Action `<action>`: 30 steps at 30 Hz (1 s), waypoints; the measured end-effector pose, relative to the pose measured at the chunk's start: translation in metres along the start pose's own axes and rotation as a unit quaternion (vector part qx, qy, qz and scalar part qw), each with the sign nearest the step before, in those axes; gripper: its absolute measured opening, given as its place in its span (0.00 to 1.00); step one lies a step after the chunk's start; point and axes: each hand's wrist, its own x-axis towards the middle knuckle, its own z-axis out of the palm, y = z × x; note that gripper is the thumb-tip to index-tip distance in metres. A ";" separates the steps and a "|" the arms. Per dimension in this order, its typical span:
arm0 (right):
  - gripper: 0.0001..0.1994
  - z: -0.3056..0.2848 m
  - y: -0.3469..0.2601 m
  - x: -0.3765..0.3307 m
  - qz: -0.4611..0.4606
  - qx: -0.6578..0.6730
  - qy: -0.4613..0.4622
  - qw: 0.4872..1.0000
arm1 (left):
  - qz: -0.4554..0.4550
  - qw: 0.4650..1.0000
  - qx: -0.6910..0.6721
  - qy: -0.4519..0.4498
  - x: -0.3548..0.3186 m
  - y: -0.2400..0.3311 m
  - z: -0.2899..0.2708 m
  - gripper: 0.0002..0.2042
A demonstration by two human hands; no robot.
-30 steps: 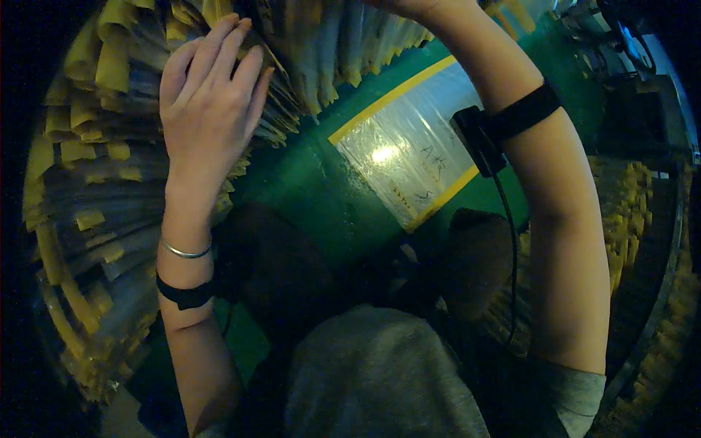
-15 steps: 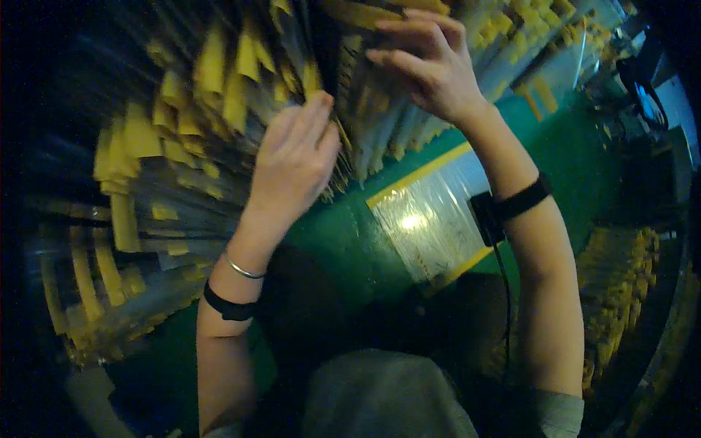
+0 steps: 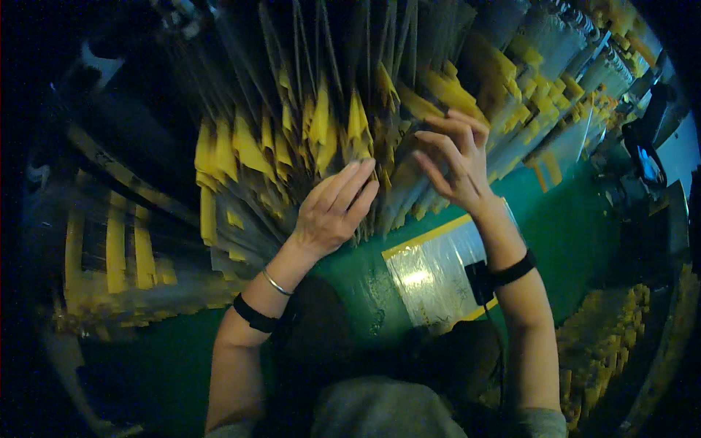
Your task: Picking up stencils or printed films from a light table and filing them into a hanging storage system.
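Observation:
Many thin hanging sheets with yellow flaps (image 3: 318,124) fill the space ahead of me, blurred and dim. My left hand (image 3: 332,208) is at their lower ends, fingers stretched out and slightly bent. Its fingertips are beside a pointed yellow flap (image 3: 358,124); whether they touch it I cannot make out, and the thumb is hidden. To the right, my right hand (image 3: 460,160) is raised with fingers spread and curved, nothing visible in it. Just behind its fingertips is a wide yellow flap (image 3: 454,93).
On the green floor (image 3: 562,241) lies a clear-wrapped panel with yellow edging (image 3: 431,276). More yellow-tagged bundles hang at the left (image 3: 117,252) and stand at the lower right (image 3: 602,332). A dark device with a lit screen (image 3: 648,162) is at the far right.
The view has tilted up, so the hanging rows sit lower in the picture. My left hand has shifted right along the sheets, and the right hand's fingers have spread.

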 end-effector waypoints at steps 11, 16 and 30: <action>0.39 0.016 -0.066 0.033 0.082 0.097 0.115 0.985 | -0.076 0.991 0.004 0.110 -0.019 -0.002 0.011 0.19; 0.28 0.020 -0.045 0.027 0.030 0.026 0.111 0.993 | -0.053 0.993 0.060 0.085 -0.011 0.007 0.000 0.17; 0.24 0.013 -0.002 0.018 0.000 -0.050 0.063 0.997 | -0.020 0.987 0.128 -0.097 -0.010 -0.002 -0.014 0.13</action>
